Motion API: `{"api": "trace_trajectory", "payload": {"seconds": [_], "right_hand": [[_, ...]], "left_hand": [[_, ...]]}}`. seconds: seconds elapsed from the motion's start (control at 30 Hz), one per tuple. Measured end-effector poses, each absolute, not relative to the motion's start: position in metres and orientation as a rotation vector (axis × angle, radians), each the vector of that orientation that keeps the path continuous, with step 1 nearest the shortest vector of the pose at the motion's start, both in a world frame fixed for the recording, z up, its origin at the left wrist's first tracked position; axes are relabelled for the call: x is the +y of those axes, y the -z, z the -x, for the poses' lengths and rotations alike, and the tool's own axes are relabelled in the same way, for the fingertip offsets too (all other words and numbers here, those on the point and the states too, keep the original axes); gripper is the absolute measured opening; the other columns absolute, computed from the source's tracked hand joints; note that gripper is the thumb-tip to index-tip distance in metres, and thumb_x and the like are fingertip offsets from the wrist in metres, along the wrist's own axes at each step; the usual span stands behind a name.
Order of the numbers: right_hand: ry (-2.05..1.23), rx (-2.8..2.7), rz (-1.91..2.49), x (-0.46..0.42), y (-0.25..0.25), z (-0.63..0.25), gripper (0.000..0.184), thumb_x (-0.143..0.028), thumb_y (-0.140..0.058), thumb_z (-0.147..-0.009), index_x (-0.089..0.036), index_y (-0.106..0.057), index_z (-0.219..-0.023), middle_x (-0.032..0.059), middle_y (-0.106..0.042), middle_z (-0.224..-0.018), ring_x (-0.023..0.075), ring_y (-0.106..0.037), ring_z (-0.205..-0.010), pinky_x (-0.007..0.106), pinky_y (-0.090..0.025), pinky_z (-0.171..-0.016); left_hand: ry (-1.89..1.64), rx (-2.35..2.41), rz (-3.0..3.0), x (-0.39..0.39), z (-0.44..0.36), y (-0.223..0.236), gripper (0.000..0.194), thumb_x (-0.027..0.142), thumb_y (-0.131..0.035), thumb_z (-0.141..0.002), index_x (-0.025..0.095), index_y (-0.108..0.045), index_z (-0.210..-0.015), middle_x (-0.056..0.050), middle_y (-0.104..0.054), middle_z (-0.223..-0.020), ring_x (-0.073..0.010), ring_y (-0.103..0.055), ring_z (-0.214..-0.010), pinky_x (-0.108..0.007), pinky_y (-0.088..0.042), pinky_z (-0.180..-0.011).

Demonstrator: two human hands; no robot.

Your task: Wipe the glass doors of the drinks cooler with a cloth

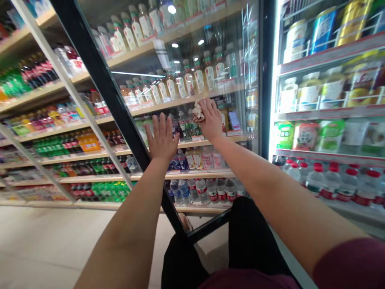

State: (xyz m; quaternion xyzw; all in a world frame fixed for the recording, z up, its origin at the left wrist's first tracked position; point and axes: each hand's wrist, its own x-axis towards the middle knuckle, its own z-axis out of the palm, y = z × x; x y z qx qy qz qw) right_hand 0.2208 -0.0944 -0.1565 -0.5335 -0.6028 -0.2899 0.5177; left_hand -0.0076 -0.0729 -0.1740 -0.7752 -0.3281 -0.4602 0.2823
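An opened glass door [192,52] in a black frame [99,80] stands in front of me. My left hand [161,138] lies flat against the glass near the frame, fingers spread, holding nothing. Higher up and to the right, my right hand [210,120] presses a crumpled, pale brownish cloth [198,112] on the pane. Its fingers are bent over the cloth, and part of the cloth sticks out on the left side. Through the glass, several rows of bottles [180,86] show on shelves behind.
On the right is a lit cooler with drink cans [323,30], bottles, and red-capped water bottles [332,178]. Wooden shelves [48,160] of soft drinks line the left. The door's lower frame bar [210,224] runs just by my knees, above the pale tiled floor [60,237].
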Motion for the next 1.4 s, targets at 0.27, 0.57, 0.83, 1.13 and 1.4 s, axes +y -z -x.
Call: {"api": "trace_trajectory", "payload": {"seconds": [0.27, 0.57, 0.83, 1.13, 1.4], "right_hand": [[0.881, -1.819, 1.169, -0.095, 0.178, -0.189, 0.067, -0.037, -0.051, -0.105, -0.022, -0.036, -0.168, 0.0066, -0.020, -0.179, 0.0292, -0.012, -0.167, 0.053, -0.024, -0.134], [0.794, -1.420, 1.329, -0.081, 0.157, -0.227, 0.067, -0.012, -0.032, -0.102, -0.023, -0.037, -0.168, 0.0060, -0.026, -0.177, 0.0326, -0.018, -0.165, 0.068, -0.020, -0.132], [0.953, -1.888, 1.043, -0.074, 0.150, -0.219, 0.062, -0.014, -0.030, -0.102, -0.029, -0.051, -0.159, -0.0034, -0.034, -0.174, 0.0232, -0.014, -0.167, 0.052, -0.017, -0.136], [0.915, -1.725, 1.210, -0.073, 0.145, -0.222, 0.061, -0.025, -0.041, -0.105, -0.022, -0.041, -0.166, 0.0021, -0.026, -0.177, 0.0343, -0.006, -0.167, 0.063, -0.011, -0.136], [0.732, -1.552, 1.192, -0.074, 0.151, -0.229, 0.063, -0.024, -0.032, -0.105, -0.022, -0.038, -0.168, 0.0037, -0.027, -0.177, 0.0292, -0.005, -0.168, 0.062, -0.011, -0.136]], "left_hand": [[1.199, -0.943, 2.063, -0.074, 0.006, 0.174, 0.076, 0.030, -0.057, -0.098, 0.015, -0.034, -0.168, -0.013, -0.018, -0.177, -0.0319, 0.003, -0.164, -0.057, 0.013, -0.132], [1.204, -1.049, 2.083, -0.091, -0.002, 0.172, 0.074, 0.029, -0.058, -0.101, 0.014, -0.034, -0.169, -0.011, -0.015, -0.177, -0.0303, 0.004, -0.165, -0.055, 0.014, -0.133], [1.208, -1.040, 2.095, -0.090, -0.001, 0.172, 0.073, 0.034, -0.053, -0.103, 0.011, -0.033, -0.169, -0.010, -0.012, -0.177, -0.0290, 0.006, -0.165, -0.057, 0.012, -0.134], [1.240, -1.008, 2.094, -0.087, 0.000, 0.173, 0.073, 0.048, -0.041, -0.106, 0.013, -0.032, -0.169, -0.003, -0.008, -0.177, -0.0214, 0.014, -0.162, -0.042, 0.020, -0.132], [1.242, -1.048, 2.089, -0.078, -0.001, 0.173, 0.073, 0.044, -0.048, -0.104, 0.014, -0.032, -0.169, -0.004, -0.013, -0.177, -0.0249, 0.010, -0.163, -0.050, 0.018, -0.134]]}}
